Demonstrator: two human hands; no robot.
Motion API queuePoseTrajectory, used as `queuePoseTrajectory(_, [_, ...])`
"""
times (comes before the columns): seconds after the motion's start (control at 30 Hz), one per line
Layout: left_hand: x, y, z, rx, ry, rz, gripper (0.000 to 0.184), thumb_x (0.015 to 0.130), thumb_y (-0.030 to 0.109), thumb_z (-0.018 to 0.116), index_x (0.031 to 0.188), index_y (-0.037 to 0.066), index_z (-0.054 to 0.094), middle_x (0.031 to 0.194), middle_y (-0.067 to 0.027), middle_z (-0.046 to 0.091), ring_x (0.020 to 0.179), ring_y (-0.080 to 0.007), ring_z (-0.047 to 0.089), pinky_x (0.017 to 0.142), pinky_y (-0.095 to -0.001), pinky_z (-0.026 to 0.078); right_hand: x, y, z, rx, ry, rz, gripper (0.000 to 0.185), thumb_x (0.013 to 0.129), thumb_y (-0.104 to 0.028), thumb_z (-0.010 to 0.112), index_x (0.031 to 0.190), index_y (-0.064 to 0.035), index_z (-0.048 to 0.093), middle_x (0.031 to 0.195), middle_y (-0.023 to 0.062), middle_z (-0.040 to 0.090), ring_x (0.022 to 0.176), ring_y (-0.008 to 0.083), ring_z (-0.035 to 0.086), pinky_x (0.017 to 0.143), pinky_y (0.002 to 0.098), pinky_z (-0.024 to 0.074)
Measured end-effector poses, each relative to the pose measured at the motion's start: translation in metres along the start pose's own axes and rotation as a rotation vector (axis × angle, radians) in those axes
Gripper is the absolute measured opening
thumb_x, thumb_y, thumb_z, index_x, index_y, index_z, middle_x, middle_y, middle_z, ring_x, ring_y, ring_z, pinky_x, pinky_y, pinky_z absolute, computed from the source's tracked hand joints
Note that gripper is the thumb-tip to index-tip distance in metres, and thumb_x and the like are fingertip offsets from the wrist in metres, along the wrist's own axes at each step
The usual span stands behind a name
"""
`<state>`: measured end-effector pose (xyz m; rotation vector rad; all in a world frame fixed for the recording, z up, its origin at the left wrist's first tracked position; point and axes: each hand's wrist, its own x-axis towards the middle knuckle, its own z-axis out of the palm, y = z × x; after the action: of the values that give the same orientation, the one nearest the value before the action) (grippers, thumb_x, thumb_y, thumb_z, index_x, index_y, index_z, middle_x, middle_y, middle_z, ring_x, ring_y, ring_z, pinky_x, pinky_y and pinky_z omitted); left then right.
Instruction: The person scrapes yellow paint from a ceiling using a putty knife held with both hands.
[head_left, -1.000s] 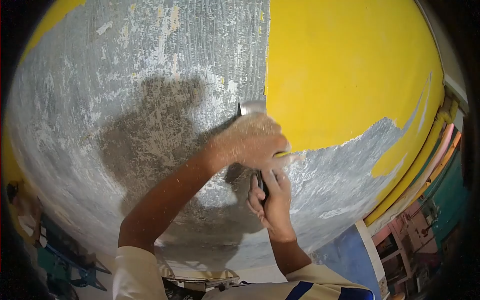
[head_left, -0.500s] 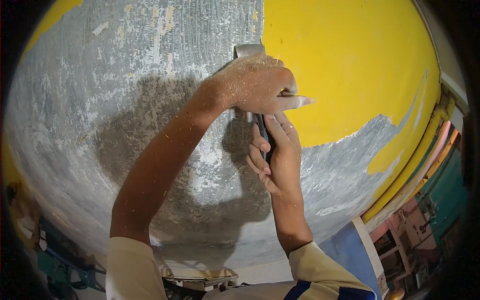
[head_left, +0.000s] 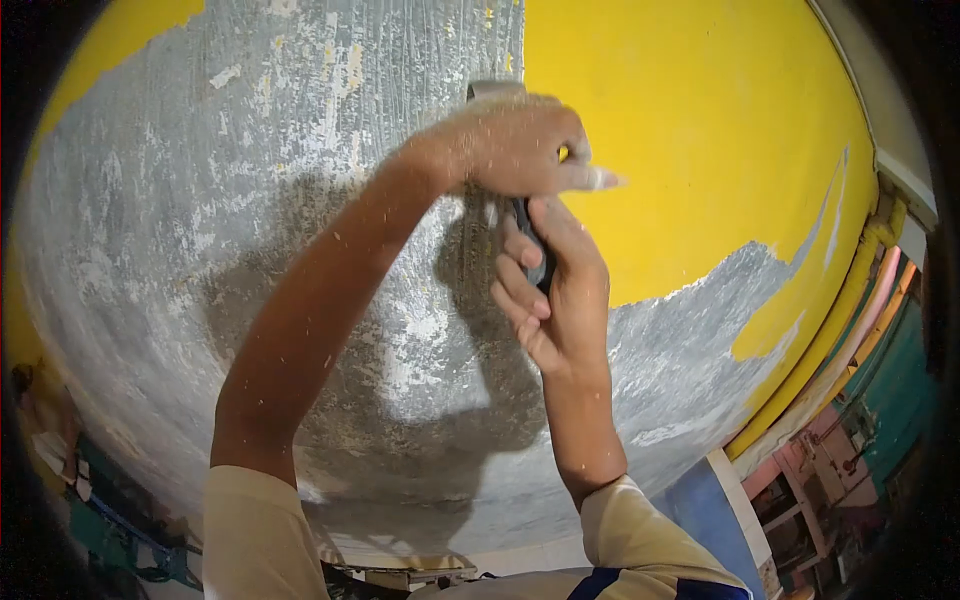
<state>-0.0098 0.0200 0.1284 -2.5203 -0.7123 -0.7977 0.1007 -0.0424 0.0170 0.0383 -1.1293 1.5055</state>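
Note:
A paint scraper lies against the wall [head_left: 400,370], its curved metal blade [head_left: 497,90] at the edge where yellow paint [head_left: 680,130] meets bare grey surface. My left hand [head_left: 520,150] is curled over the scraper just below the blade, with its thumb pointing right. Lower down, my right hand [head_left: 560,275] is closed around the dark handle [head_left: 543,265], its fingers partly curled. The scraper's middle is hidden behind my left hand. Pale dust and flecks cling to both hands and forearms.
Yellow pipes [head_left: 815,345] run down the right side. Beyond them are a blue panel [head_left: 715,510] and shelving [head_left: 800,520] with a teal sheet [head_left: 895,420]. Part of another person [head_left: 55,430] shows at far left, near dark furniture.
Both hands and the scraper have shifted slightly upward along the paint edge. My right hand has come closer to my left. Both hands keep their hold.

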Motion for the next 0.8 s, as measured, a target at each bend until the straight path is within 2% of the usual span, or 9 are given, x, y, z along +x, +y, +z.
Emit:
queuePoseTrajectory(0.2, [0.0, 0.003, -0.009, 0.119, -0.05, 0.024, 0.057, 0.097, 0.05, 0.06, 0.062, 0.006, 0.065, 0.052, -0.0026, 0.053, 0.045, -0.013, 0.043, 0.051, -0.0333, 0.04, 0.004, 0.006, -0.002, -0.009, 0.036, -0.025, 0.013, 0.107, -0.021, 0.046, 0.109, -0.0097, 0.051, 0.071, -0.0008, 0.044, 0.04, 0.0046, 0.031, 0.034, 0.0184, 0.0255])
queuePoseTrajectory(0.3, [0.021, -0.013, -0.016, -0.006, 0.011, 0.068, 0.064, 0.095, 0.058, 0.059, 0.057, 0.007, 0.065, 0.047, -0.0028, 0.051, 0.043, -0.0121, 0.041, 0.045, -0.0353, 0.036, 0.02, -0.007, 0.003, 0.027, -0.05, 0.0, 0.01, 0.108, -0.02, 0.045, 0.108, -0.0111, 0.048, 0.07, -0.0009, 0.044, 0.041, 0.0053, 0.032, 0.035, 0.0201, 0.0249])
queuePoseTrajectory(0.4, [0.019, -0.012, -0.023, 0.04, 0.103, 0.104, 0.066, 0.097, 0.057, 0.056, 0.056, 0.005, 0.063, 0.049, -0.0058, 0.054, 0.044, -0.0137, 0.044, 0.048, -0.0364, 0.041, 0.023, -0.009, 0.009, 0.049, -0.079, -0.016, 0.008, 0.107, -0.019, 0.045, 0.106, -0.0115, 0.047, 0.069, -0.001, 0.043, 0.042, 0.0056, 0.033, 0.036, 0.021, 0.0249])
queuePoseTrajectory(0.5, [0.025, -0.013, -0.037, 0.093, 0.08, 0.066, 0.062, 0.097, 0.053, 0.058, 0.059, 0.005, 0.061, 0.049, 0.0, 0.045, 0.046, -0.0105, 0.038, 0.049, -0.0318, 0.037, 0.044, -0.013, 0.01, 0.037, -0.101, -0.042, 0.008, 0.107, -0.018, 0.044, 0.103, -0.0118, 0.047, 0.069, -0.0011, 0.043, 0.043, 0.0058, 0.032, 0.036, 0.0213, 0.025])
queuePoseTrajectory(0.6, [0.048, -0.028, -0.053, 0.178, 0.024, 0.064, 0.067, 0.097, 0.058, 0.054, 0.067, 0.001, 0.072, 0.056, -0.0101, 0.062, 0.049, -0.0178, 0.054, 0.055, -0.0386, 0.048, 0.061, -0.021, 0.015, 0.03, -0.129, -0.07, 0.008, 0.106, -0.018, 0.044, 0.1, -0.0122, 0.046, 0.068, -0.0011, 0.043, 0.043, 0.0061, 0.032, 0.037, 0.0216, 0.0251])
queuePoseTrajectory(0.7, [0.056, -0.032, -0.059, 0.203, 0.02, 0.077, 0.069, 0.093, 0.065, 0.055, 0.074, 0.002, 0.075, 0.061, -0.0121, 0.065, 0.056, -0.0219, 0.062, 0.059, -0.0391, 0.051, 0.068, -0.026, 0.019, 0.046, -0.156, -0.068, 0.01, 0.106, -0.018, 0.045, 0.1, -0.0107, 0.045, 0.069, -0.0011, 0.043, 0.044, 0.0058, 0.032, 0.036, 0.0212, 0.0251])
queuePoseTrajectory(0.8, [0.052, -0.022, -0.071, 0.1, 0.005, -0.019, 0.059, 0.097, 0.049, 0.057, 0.057, 0.006, 0.056, 0.055, -0.0035, 0.056, 0.048, -0.0182, 0.044, 0.049, -0.0385, 0.04, 0.075, -0.029, 0.019, 0.072, -0.193, -0.053, 0.014, 0.108, -0.019, 0.045, 0.1, -0.0073, 0.044, 0.072, -0.0015, 0.044, 0.044, 0.0046, 0.031, 0.036, 0.0202, 0.0252])
